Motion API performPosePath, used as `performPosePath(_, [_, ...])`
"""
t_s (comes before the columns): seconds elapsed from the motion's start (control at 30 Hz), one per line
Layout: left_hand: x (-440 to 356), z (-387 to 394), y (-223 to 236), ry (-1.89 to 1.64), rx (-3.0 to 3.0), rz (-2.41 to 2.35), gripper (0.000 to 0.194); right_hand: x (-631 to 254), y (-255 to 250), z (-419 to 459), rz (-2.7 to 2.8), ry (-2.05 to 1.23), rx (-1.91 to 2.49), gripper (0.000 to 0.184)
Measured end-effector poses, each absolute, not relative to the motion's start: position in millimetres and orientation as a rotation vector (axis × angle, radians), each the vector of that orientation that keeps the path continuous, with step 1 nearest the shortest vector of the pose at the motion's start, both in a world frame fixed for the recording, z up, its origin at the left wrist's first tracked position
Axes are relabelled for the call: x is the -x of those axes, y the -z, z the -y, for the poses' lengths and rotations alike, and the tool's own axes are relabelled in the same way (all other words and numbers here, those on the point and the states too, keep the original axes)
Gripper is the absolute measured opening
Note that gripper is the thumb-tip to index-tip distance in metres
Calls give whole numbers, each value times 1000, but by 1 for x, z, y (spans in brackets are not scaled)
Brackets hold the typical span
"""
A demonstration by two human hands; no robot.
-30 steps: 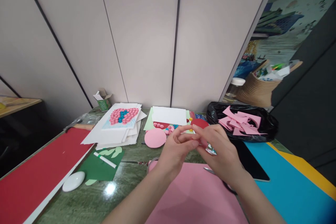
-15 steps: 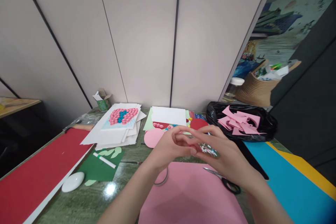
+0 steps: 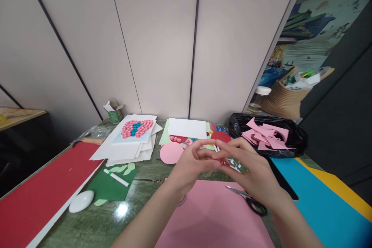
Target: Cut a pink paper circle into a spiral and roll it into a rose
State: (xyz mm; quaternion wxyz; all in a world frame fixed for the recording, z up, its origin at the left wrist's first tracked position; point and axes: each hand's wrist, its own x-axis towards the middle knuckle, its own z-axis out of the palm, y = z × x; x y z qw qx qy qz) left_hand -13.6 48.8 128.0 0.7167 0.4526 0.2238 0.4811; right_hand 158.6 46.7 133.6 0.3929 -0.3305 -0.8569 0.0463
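Observation:
My left hand (image 3: pixel 192 168) and my right hand (image 3: pixel 251 168) meet at the fingertips above a pink paper sheet (image 3: pixel 215 217). Both have curled, pinching fingers. A bit of reddish-pink (image 3: pixel 224 161) shows between the fingertips; most of it is covered, so its kind is unclear. Under my right hand lie black-handled scissors (image 3: pixel 247 199), blades pointing left. Just beyond my left hand is a pink paper circle (image 3: pixel 171 153), with pink and blue rolled pieces (image 3: pixel 186 142) behind it. Small paper scraps (image 3: pixel 235 164) show past my right fingers. A red circle (image 3: pixel 220 136) lies farther back.
Left are a red sheet (image 3: pixel 52 190), a white oval object (image 3: pixel 81 201), a green sheet (image 3: pixel 109 190) with a white marker (image 3: pixel 116 177), and white paper (image 3: pixel 116 151) bearing a rosette heart (image 3: pixel 136 128). Right are a black bag (image 3: pixel 299 141) of pink offcuts (image 3: pixel 267 135) and a blue sheet (image 3: pixel 316 201).
Both hands have shifted slightly right, still joined at the fingertips. My left hand uncovers more of the pink circle and hides more of the ring-shaped object on the pink sheet.

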Motion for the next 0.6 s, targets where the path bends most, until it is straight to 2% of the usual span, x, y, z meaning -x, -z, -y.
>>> performPosePath(0.23, [-1,-38,-129,-1197,-746,-453,34,-146,-134,-50,2052,155,647,62])
performPosePath(0.6, [8,-46,-125,-1218,-938,-524,40,-155,-134,-47,2135,-30,700,58])
